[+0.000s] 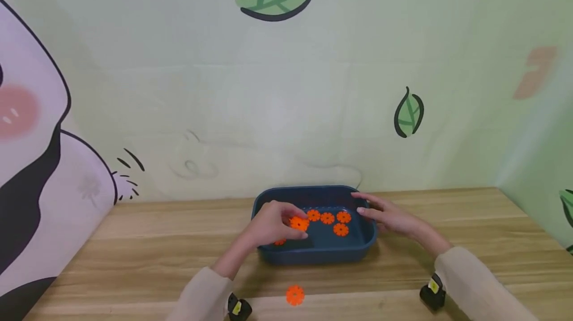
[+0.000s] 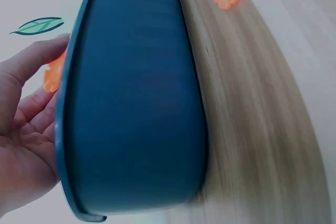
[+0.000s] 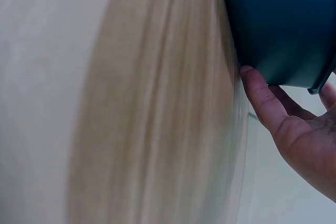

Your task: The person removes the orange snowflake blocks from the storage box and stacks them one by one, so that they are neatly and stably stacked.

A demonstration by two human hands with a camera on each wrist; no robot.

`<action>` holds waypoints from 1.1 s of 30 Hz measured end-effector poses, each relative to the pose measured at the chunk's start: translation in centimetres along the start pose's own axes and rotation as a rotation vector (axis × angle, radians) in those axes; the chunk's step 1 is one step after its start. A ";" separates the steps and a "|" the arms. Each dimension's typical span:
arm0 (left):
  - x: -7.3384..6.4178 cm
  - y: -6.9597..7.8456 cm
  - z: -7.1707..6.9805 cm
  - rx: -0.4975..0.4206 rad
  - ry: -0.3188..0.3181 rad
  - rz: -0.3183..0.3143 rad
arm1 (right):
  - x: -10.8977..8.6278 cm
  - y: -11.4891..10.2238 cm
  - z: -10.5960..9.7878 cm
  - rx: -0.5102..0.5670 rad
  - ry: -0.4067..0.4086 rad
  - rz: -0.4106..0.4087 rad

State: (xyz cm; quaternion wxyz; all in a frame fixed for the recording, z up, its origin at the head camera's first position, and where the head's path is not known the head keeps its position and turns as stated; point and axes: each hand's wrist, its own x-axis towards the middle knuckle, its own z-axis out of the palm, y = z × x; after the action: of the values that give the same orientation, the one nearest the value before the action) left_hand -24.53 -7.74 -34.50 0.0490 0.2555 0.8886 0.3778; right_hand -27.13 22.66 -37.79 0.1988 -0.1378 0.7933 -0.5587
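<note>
A dark blue rectangular plastic bin (image 1: 318, 256) stands on the wooden table. Over its left part, my left hand (image 1: 273, 222) pinches an orange flower-shaped plastic disc (image 1: 299, 223) between thumb and fingers; the bin's wall partly hides that disc in the left wrist view. Several like discs (image 1: 341, 230) lie on the bin's floor, one partly covered by the left hand. My right hand (image 1: 391, 216) holds the bin's right end, its thumb over the rim and other fingers against the outer wall (image 3: 283, 35) in the right wrist view.
One more orange disc (image 1: 295, 295) lies on the table (image 1: 156, 241) in front of the bin. Behind the table hangs a pale green backdrop (image 1: 286, 102) printed with leaves and a cartoon animal. A black wrist device (image 1: 432, 293) sits at each sleeve.
</note>
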 end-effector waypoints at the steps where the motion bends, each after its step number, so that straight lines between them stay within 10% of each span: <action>1: -0.3 0.0 -0.1 -0.010 0.008 0.000 | 0.0 0.0 0.1 0.003 -0.001 0.002; 13: -4.6 0.4 -1.7 -0.243 -0.020 0.009 | -0.1 -0.2 0.3 0.013 0.005 0.012; 33: -7.7 0.2 -0.6 -0.213 -0.154 -0.064 | -0.1 -0.3 0.3 0.011 0.002 0.019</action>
State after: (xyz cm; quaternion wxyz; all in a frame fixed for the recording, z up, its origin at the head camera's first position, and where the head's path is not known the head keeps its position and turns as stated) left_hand -17.92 -11.81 -34.82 0.1560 0.2488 0.8447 0.4476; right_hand -26.88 22.36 -37.57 0.2038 -0.1287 0.7917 -0.5614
